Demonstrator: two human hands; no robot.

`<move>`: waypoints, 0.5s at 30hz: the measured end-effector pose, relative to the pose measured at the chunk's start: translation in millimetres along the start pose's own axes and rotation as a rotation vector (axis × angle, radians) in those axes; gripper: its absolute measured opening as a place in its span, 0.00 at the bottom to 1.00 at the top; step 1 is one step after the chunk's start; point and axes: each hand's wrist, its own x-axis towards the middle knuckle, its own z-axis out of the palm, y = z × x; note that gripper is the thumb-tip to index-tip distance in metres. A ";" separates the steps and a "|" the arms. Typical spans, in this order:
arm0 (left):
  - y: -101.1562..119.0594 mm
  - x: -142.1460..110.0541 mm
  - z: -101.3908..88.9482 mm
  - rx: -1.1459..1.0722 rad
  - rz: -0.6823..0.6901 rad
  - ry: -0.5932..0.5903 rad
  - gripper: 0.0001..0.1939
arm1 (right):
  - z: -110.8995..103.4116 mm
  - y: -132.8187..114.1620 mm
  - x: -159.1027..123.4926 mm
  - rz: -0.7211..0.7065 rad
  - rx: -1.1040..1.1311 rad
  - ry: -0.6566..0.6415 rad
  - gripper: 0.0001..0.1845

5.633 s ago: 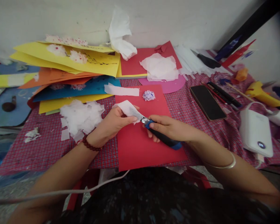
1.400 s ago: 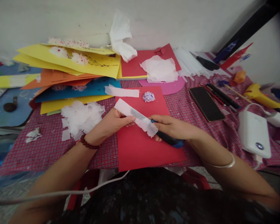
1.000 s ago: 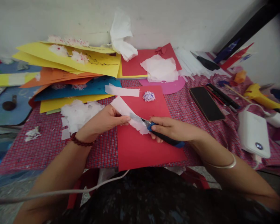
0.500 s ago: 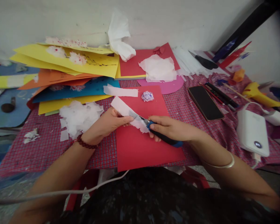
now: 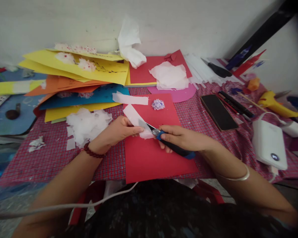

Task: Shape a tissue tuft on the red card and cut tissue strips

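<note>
The left hand (image 5: 121, 132) is closed, thumb and fingers pinching a thin, ragged-edged white strip (image 5: 132, 114). The right hand (image 5: 181, 137) is wrapped around the black-and-blue handle of a cutter (image 5: 175, 148); its metal blade lies against the strip, above the smooth red sheet (image 5: 149, 158). A rough, blue-flecked paper ball (image 5: 158, 104) rests on the sheet, near a second strip (image 5: 130, 98). Torn white scraps (image 5: 88, 125) are heaped beside the left hand on checked cloth (image 5: 52, 158). The power bank (image 5: 270, 142) has a round display, its characters too small to read. No brand is legible.
</note>
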 end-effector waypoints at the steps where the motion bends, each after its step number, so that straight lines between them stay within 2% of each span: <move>1: -1.3 0.7 2.0 0.012 0.007 0.001 0.12 | 0.6 0.8 0.6 0.003 0.009 0.004 0.15; 7: -11.9 8.1 11.8 -0.040 0.177 -0.074 0.09 | 3.3 6.1 4.1 0.002 0.080 0.033 0.15; 15: -10.3 10.9 15.9 0.095 0.335 -0.053 0.07 | 3.8 5.6 3.2 -0.016 0.114 0.045 0.15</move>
